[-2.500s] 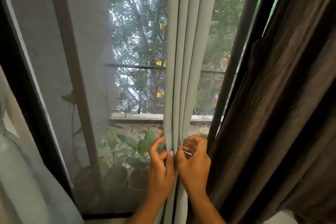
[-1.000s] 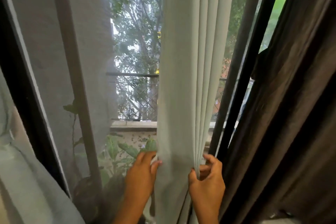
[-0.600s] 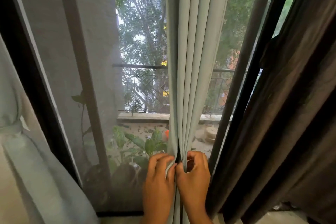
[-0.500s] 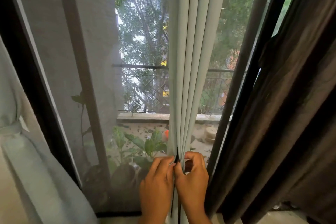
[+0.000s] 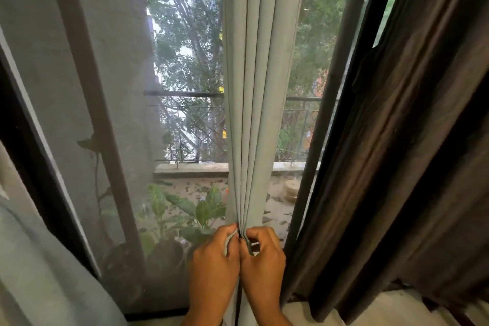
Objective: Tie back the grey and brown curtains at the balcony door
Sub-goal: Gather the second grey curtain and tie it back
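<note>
A grey curtain (image 5: 260, 87) hangs in the middle of the balcony door, gathered into narrow vertical pleats. My left hand (image 5: 213, 270) and my right hand (image 5: 263, 264) sit side by side low on it, both pinching the bunched folds between fingers and thumbs. A brown curtain (image 5: 412, 153) hangs loose at the right, just beside my right hand. Another pale grey curtain (image 5: 34, 267) hangs at the lower left, against the wall.
The dark door frame (image 5: 336, 114) runs between the grey and brown curtains. A mesh screen (image 5: 105, 87) covers the door's left part. Potted plants (image 5: 185, 214) and a railing (image 5: 185, 94) stand outside on the balcony.
The grey curtain was spread wide with my hands apart a second ago; my hands have come together and squeezed it into a tight bundle of pleats.
</note>
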